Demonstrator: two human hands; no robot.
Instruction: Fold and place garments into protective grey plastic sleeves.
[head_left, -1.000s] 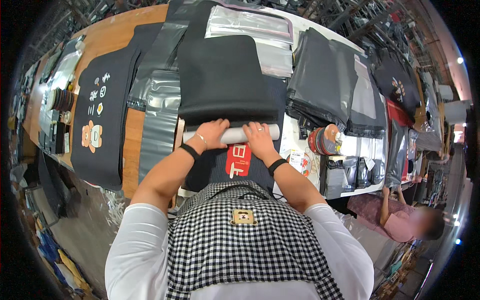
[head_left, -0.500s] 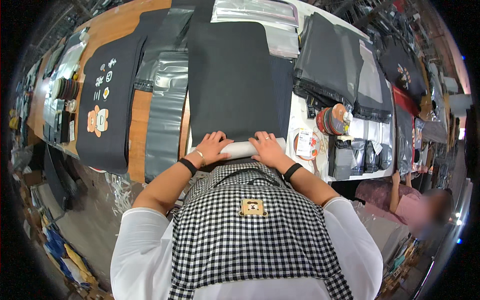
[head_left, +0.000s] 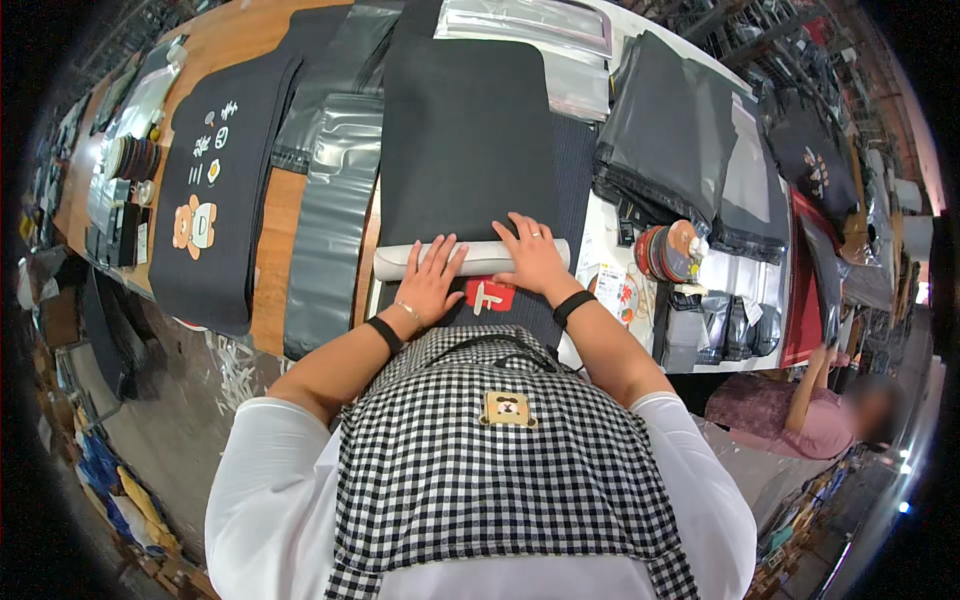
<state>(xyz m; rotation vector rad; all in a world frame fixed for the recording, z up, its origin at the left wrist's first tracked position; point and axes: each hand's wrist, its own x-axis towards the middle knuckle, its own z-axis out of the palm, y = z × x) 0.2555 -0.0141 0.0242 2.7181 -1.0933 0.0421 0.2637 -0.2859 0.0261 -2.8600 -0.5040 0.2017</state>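
A workshop: worktable (head_left: 281,215) with stacked mats (head_left: 230,190) and plastic bags (head_left: 662,140).

Left fingers (head_left: 437,259) and right fingers (head_left: 525,238) atop pale roll (head_left: 483,261), black mat (head_left: 465,140) beyond

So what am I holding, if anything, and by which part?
Nothing looks gripped: your left hand and right hand lie open on the pale roll, fingers spread, left on its left half, right on its right.

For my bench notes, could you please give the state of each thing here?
Pale roll, lying crosswise
Left hand, open on the roll
Right hand, open on the roll
Black mat, flat beyond the roll
Red-patched mat, partly covered
Bear-printed mat, flat, print upward
Grey plastic sleeve, flat
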